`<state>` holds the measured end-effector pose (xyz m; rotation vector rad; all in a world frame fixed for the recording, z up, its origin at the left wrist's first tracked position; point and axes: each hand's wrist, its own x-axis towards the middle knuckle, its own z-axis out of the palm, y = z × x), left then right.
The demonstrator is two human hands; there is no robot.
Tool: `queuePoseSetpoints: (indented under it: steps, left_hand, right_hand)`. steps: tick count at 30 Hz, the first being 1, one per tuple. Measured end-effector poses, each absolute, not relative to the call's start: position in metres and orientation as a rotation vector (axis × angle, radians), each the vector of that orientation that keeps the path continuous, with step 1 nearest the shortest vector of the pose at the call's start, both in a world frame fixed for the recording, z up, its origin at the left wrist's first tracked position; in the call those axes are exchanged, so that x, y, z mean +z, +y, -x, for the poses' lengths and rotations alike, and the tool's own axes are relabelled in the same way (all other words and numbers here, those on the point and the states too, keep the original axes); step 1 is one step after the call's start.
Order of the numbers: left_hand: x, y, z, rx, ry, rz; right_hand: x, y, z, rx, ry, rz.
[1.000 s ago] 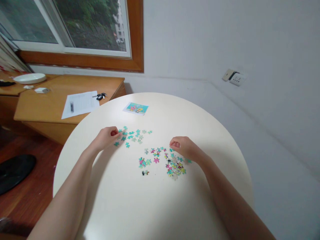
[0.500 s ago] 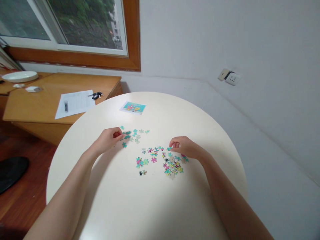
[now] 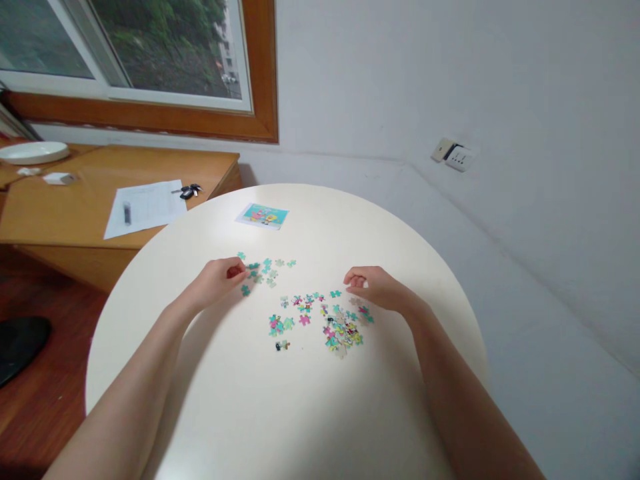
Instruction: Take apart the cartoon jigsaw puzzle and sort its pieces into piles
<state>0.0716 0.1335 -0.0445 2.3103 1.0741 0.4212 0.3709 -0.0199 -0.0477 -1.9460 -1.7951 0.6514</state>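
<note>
The left hand [image 3: 217, 281] rests on the round white bench [image 3: 300, 413], left of its middle. It is curled closed, thumb and fingertips drawn together at the near edge of a loose scatter of teal puzzle pieces [image 3: 265, 267]. Whether a piece sits in that pinch cannot be told.

The right hand [image 3: 377, 288] lies right of the middle, fingers folded in and thumb against the forefinger. It touches the far side of a denser heap of multicoloured puzzle pieces [image 3: 340, 330], and what it holds, if anything, is hidden. The two groups lie near each other, with bare bench between them.

The pieces look like thin card: very light, stiff enough to keep shape, easy to bend at the tabs. They lie flat on a smooth top, so they would likely slide under a fingertip. The surest hold is a thumb-and-forefinger pinch on opposite edges.

A small picture card [image 3: 263, 215] lies toward the far edge. Beyond the left edge, a wooden desk [image 3: 210, 167] carries a sheet of paper [image 3: 145, 207], keys [image 3: 186, 191] and a plate [image 3: 33, 152].
</note>
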Motion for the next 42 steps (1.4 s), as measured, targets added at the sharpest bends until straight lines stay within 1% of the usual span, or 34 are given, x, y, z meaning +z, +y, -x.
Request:
queuePoseSetpoints:
  steps: [4,9,14,17,22,24,35,42]
  left_hand:
    - [-0.045,0.133,-0.073,0.403,1.066,-2.314]
    - [-0.047,0.134,-0.073,0.383,1.071,-2.349]
    - [-0.049,0.134,-0.073,0.37,1.079,-2.359]
    - [-0.05,0.134,-0.073,0.367,1.076,-2.36]
    - [-0.053,0.136,-0.072,0.37,1.066,-2.365]
    - [-0.055,0.137,-0.071,0.37,1.063,-2.368]
    - [-0.057,0.139,-0.071,0.363,1.061,-2.4]
    - [-0.052,0.137,-0.072,0.382,1.077,-2.387]
  right_hand:
    - [-0.042,-0.025,-0.381,0.655,-1.807,2.035]
    - [-0.046,-0.024,-0.379,0.799,-1.929,1.999]
    - [-0.045,-0.024,-0.374,0.838,-1.944,1.999]
    - [-0.045,-0.023,-0.372,0.779,-1.938,1.97]
    - [-0.051,-0.017,-0.365,0.5,-1.809,1.897]
    - [-0.054,-0.014,-0.363,0.442,-1.817,1.872]
    - [-0.057,-0.015,-0.367,0.614,-1.9,1.861]
    - [-0.048,-0.021,-0.382,0.515,-1.714,1.993]
